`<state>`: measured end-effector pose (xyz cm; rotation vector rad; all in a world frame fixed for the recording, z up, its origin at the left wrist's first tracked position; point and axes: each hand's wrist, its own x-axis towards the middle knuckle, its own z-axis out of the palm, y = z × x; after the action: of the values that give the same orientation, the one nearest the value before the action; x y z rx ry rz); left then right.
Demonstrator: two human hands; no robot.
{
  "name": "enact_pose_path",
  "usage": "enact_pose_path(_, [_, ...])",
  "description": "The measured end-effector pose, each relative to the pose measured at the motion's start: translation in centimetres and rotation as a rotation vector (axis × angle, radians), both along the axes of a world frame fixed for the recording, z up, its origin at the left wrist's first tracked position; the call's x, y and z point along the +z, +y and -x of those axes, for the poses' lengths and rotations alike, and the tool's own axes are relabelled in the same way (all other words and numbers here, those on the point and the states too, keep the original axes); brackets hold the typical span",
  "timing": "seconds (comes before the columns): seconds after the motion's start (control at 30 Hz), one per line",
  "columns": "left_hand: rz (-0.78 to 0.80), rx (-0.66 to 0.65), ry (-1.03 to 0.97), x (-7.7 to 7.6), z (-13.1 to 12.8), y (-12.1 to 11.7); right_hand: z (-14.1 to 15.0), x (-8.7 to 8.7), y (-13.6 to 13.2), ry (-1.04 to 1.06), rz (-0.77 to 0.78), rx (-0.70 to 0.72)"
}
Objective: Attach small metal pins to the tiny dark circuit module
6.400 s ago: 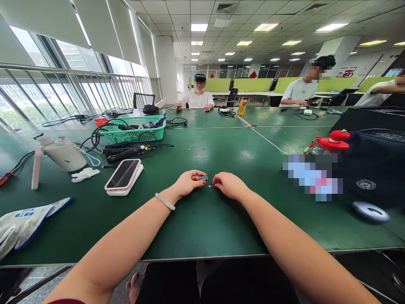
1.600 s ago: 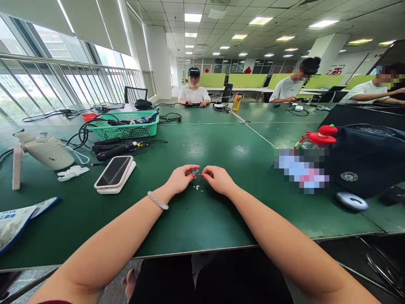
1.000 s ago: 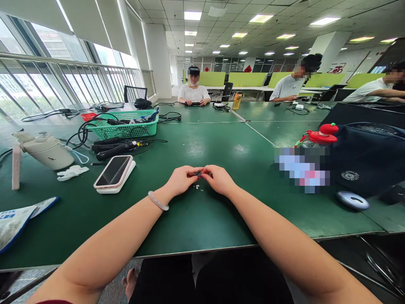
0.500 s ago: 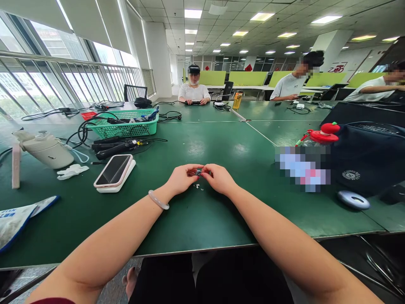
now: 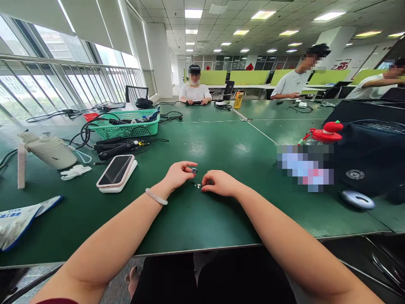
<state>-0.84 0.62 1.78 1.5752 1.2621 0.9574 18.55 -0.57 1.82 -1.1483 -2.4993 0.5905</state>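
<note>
My left hand (image 5: pixel 179 174) pinches a small dark grey piece (image 5: pixel 194 170) between thumb and fingertips, just above the green table (image 5: pixel 190 223). The piece is too small to tell its kind. Several tiny white bits (image 5: pixel 198 185) lie on the tabletop below it. Close at their right side is my right hand (image 5: pixel 218 183), its fingers curled and the thumb and fingertips drawn together by the bits. What these fingertips hold, if anything, I cannot make out.
Left of my hands lie a phone (image 5: pixel 116 172) on a white box, a crumpled tissue (image 5: pixel 76 172), a beige bottle (image 5: pixel 52 151) and a green basket (image 5: pixel 126 128) with cables. To the right are a mouse (image 5: pixel 357 199), a red-lidded bottle (image 5: pixel 325 134) and a dark bag (image 5: pixel 373 156).
My hands have moved apart. The right hand has left the dark piece and come down beside the white bits; the left still holds the piece, slightly farther left.
</note>
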Motion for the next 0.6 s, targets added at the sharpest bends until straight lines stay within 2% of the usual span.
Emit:
enact_pose_path(0.07, [-0.005,0.025,0.064,-0.2,0.2,0.0,-0.2,0.1,-0.2,-0.053,0.011,0.045])
enact_pose_path(0.2, [-0.01,0.003,0.09,-0.8,-0.2,-0.2,0.2,0.0,-0.4,-0.113,-0.03,0.031])
enact_pose_path(0.27, [0.054,-0.047,-0.002,-1.0,-0.7,-0.5,0.6,-0.3,-0.3,-0.129,-0.062,0.026])
enact_pose_path(0.37, [0.22,-0.118,-0.253,-0.9,-1.4,-1.0,0.8,-0.7,-0.2,-0.15,-0.113,0.029])
enact_pose_path(0.43, [0.278,-0.105,-0.37,-0.6,-1.5,-1.1,0.8,-1.0,-0.1,-0.165,-0.134,0.02])
enact_pose_path(0.6, [0.208,0.012,-0.415,0.2,-1.2,-1.1,0.4,-1.2,0.3,-0.142,-0.144,-0.03])
